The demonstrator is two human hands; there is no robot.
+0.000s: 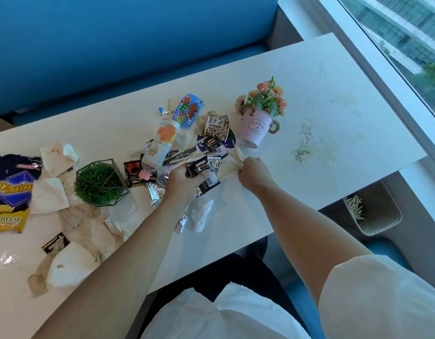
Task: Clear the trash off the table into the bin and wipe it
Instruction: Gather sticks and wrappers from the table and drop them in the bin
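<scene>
My left hand (184, 182) grips a black Kopiko Supremo sachet (203, 172) together with crumpled wrappers over the middle of the white table (309, 77). My right hand (254, 172) pinches a few wooden stir sticks (232, 160) just to the right of it. Behind my hands lies a heap of trash: an orange-drink plastic bottle (162, 143), a blue Combi wrapper (188, 111) and a leopard-print paper cup (217, 126). Stained tissues (64, 192) and a Piattos chip bag (10, 189) litter the left side. The bin (380, 214) stands on the floor below the table's right edge, with sticks inside.
A pink flower pot (254, 128) stands right behind my right hand. A wire-framed green plant (100, 183) sits left of my left hand. Dark crumbs and a yellowish smear (304, 145) mark the table's right part. Blue bench seating runs along the far side; a window is at right.
</scene>
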